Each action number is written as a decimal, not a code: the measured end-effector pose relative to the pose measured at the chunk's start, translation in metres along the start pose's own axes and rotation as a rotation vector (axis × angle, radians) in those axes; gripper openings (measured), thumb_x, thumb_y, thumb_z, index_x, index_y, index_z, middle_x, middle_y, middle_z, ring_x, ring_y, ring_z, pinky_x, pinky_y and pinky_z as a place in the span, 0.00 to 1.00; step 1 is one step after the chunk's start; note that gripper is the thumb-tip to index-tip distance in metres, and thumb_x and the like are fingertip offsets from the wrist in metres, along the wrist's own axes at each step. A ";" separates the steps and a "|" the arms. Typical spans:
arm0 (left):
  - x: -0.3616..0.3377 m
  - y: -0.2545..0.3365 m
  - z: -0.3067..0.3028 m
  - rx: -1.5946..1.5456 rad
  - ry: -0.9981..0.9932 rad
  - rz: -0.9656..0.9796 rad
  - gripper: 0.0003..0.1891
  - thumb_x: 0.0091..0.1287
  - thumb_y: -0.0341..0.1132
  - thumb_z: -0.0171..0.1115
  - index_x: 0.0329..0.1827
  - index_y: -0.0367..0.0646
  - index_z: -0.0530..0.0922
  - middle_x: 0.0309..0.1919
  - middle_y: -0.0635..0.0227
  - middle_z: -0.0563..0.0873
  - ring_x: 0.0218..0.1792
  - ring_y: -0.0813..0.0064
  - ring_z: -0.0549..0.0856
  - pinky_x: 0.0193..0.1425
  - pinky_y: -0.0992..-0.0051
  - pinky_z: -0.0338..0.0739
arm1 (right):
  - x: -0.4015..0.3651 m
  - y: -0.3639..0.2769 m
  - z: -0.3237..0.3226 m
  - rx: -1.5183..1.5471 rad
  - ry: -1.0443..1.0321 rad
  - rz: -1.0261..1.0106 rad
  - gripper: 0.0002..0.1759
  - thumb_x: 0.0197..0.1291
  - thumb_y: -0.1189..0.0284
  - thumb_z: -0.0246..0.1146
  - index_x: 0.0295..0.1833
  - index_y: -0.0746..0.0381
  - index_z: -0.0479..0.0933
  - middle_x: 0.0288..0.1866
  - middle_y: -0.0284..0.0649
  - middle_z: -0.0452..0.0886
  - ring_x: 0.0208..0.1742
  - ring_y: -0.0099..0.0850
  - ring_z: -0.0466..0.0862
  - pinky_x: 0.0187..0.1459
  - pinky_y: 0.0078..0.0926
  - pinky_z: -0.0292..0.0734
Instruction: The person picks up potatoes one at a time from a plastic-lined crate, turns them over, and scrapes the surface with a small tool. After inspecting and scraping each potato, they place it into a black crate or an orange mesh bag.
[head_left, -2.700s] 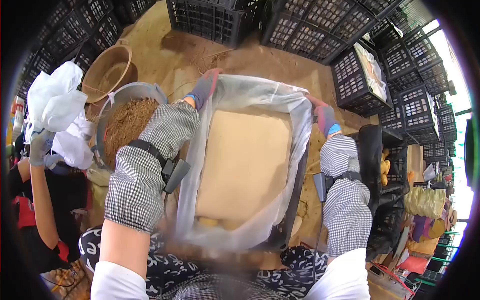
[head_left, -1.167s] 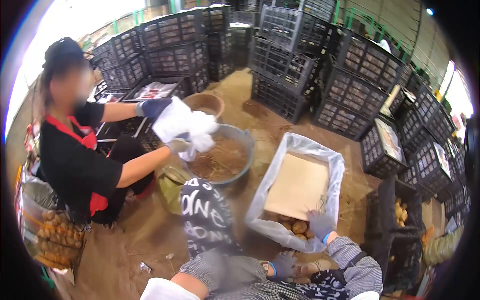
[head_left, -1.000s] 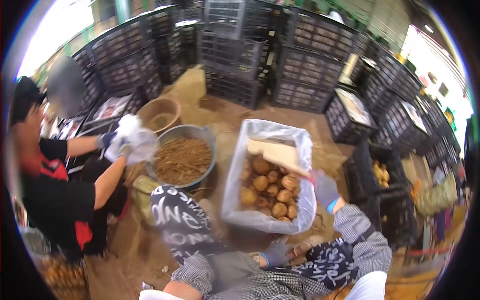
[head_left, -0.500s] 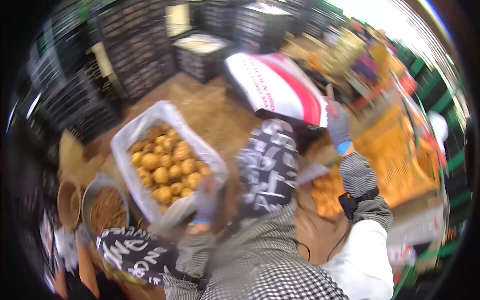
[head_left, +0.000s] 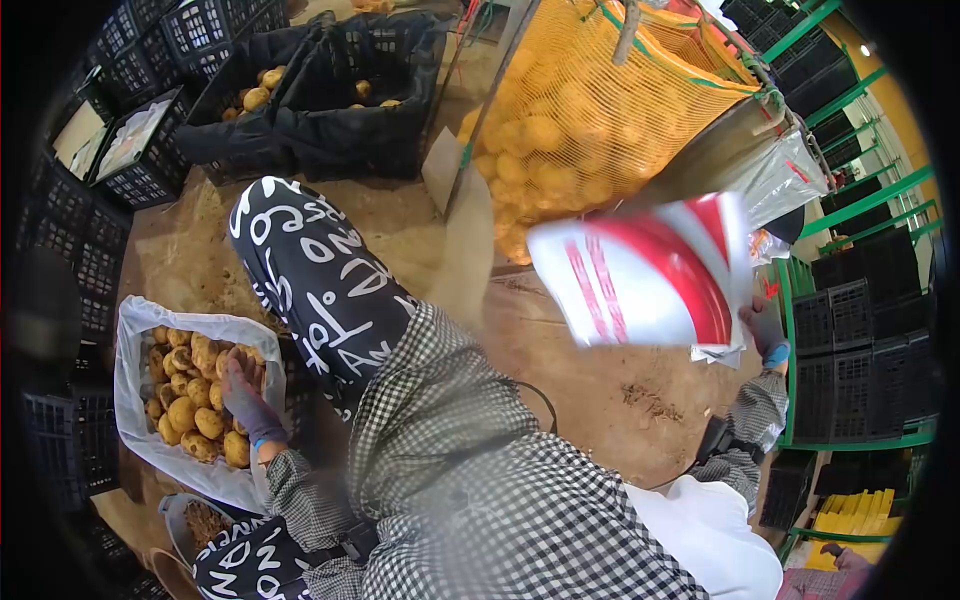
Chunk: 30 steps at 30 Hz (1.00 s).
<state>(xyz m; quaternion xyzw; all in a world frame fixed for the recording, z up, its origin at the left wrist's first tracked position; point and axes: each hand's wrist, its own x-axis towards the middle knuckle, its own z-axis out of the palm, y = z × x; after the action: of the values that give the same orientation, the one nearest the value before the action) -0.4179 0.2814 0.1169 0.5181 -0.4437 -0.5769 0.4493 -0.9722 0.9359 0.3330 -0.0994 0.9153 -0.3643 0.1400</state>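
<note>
Left hand [head_left: 252, 405], slightly spread, on rounded, dirt-specked potatoes [head_left: 183, 413] in crinkly plastic liner [head_left: 130, 395]. Right hand [head_left: 766, 332] pinches smooth red-white sheet [head_left: 640, 275] near orange mesh sack [head_left: 590, 120].

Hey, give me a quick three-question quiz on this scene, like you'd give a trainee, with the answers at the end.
1. Multiple choice: where is the left hand?
A) On the floor
B) On the potatoes in the lined crate
C) In a bucket

2. True or false: the large mesh bag is empty.

3. Fill in the missing word: the right hand holds a printed sheet coloured white and ____.

Key: 1. B; 2. False; 3. Red
</note>
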 end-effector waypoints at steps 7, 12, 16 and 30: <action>0.000 -0.004 -0.005 0.017 -0.004 0.014 0.23 0.78 0.45 0.51 0.65 0.37 0.75 0.61 0.56 0.80 0.60 0.60 0.81 0.65 0.64 0.74 | 0.052 -0.019 0.033 -0.425 0.200 -0.052 0.13 0.52 0.76 0.60 0.43 0.66 0.84 0.25 0.33 0.81 0.24 0.24 0.77 0.29 0.28 0.73; -0.014 0.011 -0.014 0.042 0.076 0.005 0.23 0.77 0.46 0.51 0.65 0.39 0.74 0.60 0.58 0.80 0.59 0.63 0.81 0.63 0.66 0.76 | 0.100 -0.048 0.064 -0.403 0.254 -0.065 0.10 0.51 0.75 0.59 0.37 0.66 0.83 0.21 0.37 0.76 0.20 0.27 0.75 0.26 0.31 0.70; -0.011 0.001 -0.019 -0.029 0.106 0.022 0.20 0.76 0.44 0.53 0.61 0.39 0.76 0.50 0.63 0.84 0.47 0.74 0.84 0.49 0.76 0.79 | 0.104 -0.069 0.082 -0.424 0.564 -0.128 0.20 0.55 0.73 0.56 0.51 0.68 0.83 0.37 0.53 0.87 0.38 0.41 0.87 0.42 0.36 0.79; -0.057 0.000 0.019 0.736 0.132 0.407 0.16 0.64 0.41 0.60 0.50 0.42 0.80 0.42 0.55 0.84 0.45 0.54 0.83 0.51 0.56 0.75 | 0.133 -0.041 0.298 -0.170 0.330 -0.273 0.20 0.65 0.68 0.50 0.51 0.69 0.81 0.38 0.55 0.86 0.44 0.44 0.86 0.44 0.35 0.79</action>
<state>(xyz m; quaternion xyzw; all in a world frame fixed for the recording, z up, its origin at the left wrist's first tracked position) -0.4335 0.3381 0.1294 0.5818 -0.6834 -0.2452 0.3664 -0.9964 0.6777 0.1298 -0.1725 0.9313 -0.3129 -0.0711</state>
